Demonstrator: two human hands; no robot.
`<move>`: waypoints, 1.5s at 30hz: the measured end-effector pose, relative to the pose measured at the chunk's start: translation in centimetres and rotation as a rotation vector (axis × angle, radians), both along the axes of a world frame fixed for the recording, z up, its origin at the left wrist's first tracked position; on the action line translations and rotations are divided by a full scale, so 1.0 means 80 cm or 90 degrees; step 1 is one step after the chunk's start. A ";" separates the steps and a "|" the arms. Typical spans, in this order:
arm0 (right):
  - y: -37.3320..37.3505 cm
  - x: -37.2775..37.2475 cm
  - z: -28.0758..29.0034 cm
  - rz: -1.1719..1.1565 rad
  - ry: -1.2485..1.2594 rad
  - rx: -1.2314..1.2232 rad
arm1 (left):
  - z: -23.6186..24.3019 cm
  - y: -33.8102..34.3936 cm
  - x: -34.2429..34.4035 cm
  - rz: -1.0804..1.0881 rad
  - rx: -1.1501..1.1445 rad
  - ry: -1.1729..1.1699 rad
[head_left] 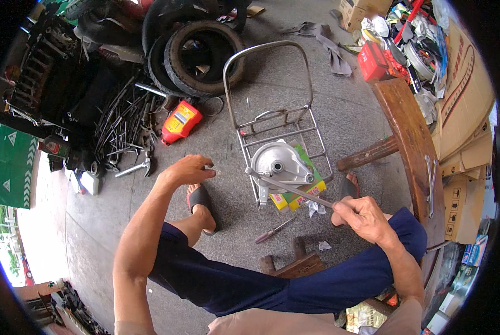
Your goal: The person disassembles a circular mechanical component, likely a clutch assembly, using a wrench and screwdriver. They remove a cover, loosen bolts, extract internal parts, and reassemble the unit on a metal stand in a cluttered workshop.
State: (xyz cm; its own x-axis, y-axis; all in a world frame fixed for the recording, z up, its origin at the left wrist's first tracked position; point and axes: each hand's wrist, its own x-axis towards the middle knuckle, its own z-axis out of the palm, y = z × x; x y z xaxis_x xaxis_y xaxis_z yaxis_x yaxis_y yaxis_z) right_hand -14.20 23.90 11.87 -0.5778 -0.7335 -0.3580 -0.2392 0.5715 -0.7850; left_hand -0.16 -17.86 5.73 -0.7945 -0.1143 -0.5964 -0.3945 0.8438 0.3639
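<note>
My right hand [363, 219] is closed on one end of a long grey metal bar [303, 193]. The bar's far end crosses the front of a silver drum-brake hub plate [278, 158]; whether it is joined to the plate I cannot tell. The round plate lies on a green and yellow box [303, 152], within a tubular metal rack [312, 120] on the floor. My left hand [189, 169] hangs over the floor left of the rack, fingers curved but apart, holding nothing. A screwdriver [273, 230] rests on the floor between my feet.
At right stands a wooden bench [409, 120] with a wrench [430, 184] on it. A low wooden stool [301, 267] sits between my legs. Old tires [174, 70], a red bottle [181, 121], a hammer [135, 167] and metal rods lie left. Cardboard [459, 106] leans at right.
</note>
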 end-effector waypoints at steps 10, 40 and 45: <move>0.009 -0.003 -0.009 -0.017 0.015 -0.015 | -0.008 -0.003 0.002 -0.013 -0.001 0.017; -0.003 -0.011 0.044 -0.017 -0.053 0.045 | -0.005 0.002 -0.006 -0.022 0.008 -0.008; 0.002 -0.008 0.028 -0.014 -0.010 0.050 | 0.001 0.005 -0.013 -0.024 -0.012 -0.048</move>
